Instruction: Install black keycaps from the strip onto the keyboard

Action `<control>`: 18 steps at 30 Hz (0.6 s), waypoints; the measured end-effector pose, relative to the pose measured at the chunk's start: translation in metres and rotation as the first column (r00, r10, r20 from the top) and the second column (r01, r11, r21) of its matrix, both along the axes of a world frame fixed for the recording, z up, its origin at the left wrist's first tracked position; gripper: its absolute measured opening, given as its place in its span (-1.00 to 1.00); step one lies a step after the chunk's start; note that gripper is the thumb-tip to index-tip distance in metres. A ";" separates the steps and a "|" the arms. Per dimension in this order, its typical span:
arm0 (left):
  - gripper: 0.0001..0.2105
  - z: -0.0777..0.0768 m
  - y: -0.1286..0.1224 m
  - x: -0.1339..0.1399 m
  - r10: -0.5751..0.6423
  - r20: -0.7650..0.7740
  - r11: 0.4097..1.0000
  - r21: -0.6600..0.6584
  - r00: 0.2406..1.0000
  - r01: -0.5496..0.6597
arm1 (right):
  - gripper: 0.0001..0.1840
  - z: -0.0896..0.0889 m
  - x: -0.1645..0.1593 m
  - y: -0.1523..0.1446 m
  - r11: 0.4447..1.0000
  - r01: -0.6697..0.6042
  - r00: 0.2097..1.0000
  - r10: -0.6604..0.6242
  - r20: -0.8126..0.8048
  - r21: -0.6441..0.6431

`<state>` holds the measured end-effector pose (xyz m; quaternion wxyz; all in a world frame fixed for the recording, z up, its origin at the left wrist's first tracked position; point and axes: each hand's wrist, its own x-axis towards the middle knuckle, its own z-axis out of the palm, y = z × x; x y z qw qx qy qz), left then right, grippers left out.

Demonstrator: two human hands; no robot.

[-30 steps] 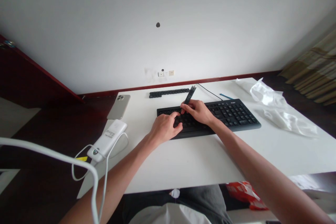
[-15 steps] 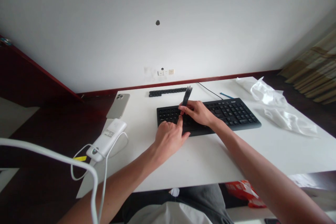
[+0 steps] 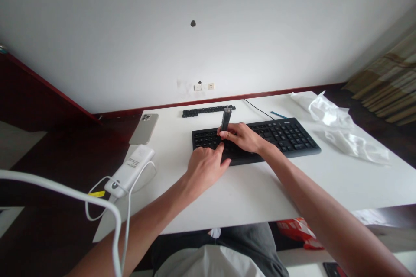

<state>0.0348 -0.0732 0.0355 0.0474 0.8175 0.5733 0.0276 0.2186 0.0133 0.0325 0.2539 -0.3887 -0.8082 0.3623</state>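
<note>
A black keyboard (image 3: 292, 138) lies across the white table, tilted slightly toward the right. My right hand (image 3: 242, 137) is closed around a dark stick-shaped tool (image 3: 226, 117) with a pale top end, held nearly upright over the keyboard's left half. The tool's lower end is hidden by my fingers. My left hand (image 3: 207, 163) rests at the keyboard's front edge, index finger stretched onto the keys close to the tool and thumb held apart. Behind the keyboard, black keycaps (image 3: 208, 111) lie in a row.
At the left lie a phone (image 3: 144, 129) and a white power bank (image 3: 131, 169) with a white cable (image 3: 130, 207). Clear plastic wrapping (image 3: 354, 143) covers part of the right side. A teal stick (image 3: 278, 115) and a black cord (image 3: 258, 108) are behind the keyboard.
The view has shifted slightly. The tool in my right hand leans a little less to the right; both hands stay at the same part of the keyboard.
</note>
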 end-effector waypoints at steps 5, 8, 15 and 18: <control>-0.69 0.005 0.021 -0.018 0.140 0.101 0.988 0.042 0.985 -0.145 | -0.46 0.000 0.000 0.001 1.000 -0.013 0.999 0.013 -0.037 -0.007; -0.72 0.002 0.032 -0.024 0.144 0.175 0.988 0.027 0.974 -0.151 | -0.46 -0.001 -0.001 0.001 1.000 0.007 0.999 -0.007 -0.037 0.009; -0.77 -0.010 0.036 -0.021 0.138 0.272 0.990 -0.014 0.952 -0.140 | -0.51 -0.001 -0.001 -0.001 0.998 -0.016 1.000 0.016 0.001 0.057; -0.75 -0.009 0.037 -0.019 0.154 0.290 0.988 -0.032 0.944 -0.151 | -0.52 -0.001 -0.001 -0.001 0.999 -0.028 1.000 0.028 -0.003 0.046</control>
